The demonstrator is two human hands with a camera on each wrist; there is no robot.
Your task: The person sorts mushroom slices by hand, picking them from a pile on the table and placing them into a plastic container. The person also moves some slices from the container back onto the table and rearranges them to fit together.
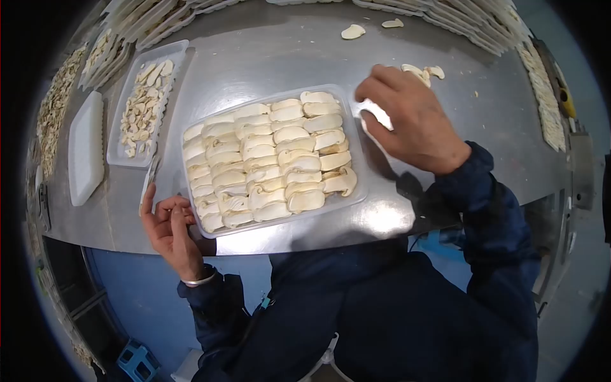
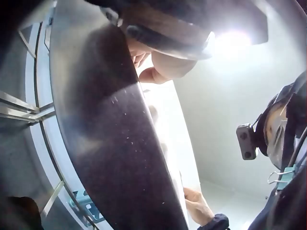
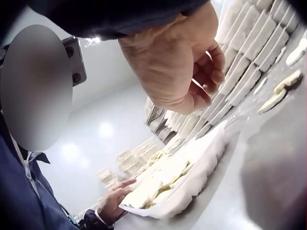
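Observation:
A clear plastic tray [image 1: 356, 191] lies near the table's front edge, covered in overlapping rows of pale mushroom slices [image 1: 261, 162]. My left hand [image 1: 172, 232] is at its front left corner, fingers loosely bent. Beside that hand's raised index finger is a thin pale strip [image 1: 151, 181]. Above the table at the tray's right side hovers my right hand [image 1: 414, 121], thumb and fingers loosely curved with a gap between them. In the right wrist view, the right hand's fingers [image 3: 216, 72] curl inward and no slice shows between them. The left wrist view shows the left hand [image 2: 163, 67] at the table edge.
Loose mushroom slices [image 1: 417, 73] lie beyond the right hand, with another slice [image 1: 352, 32] farther back. To the left are a tray of small pieces [image 1: 114, 149] and a white foam-like slab [image 1: 87, 149]. Stacked filled trays [image 1: 445, 22] line the back.

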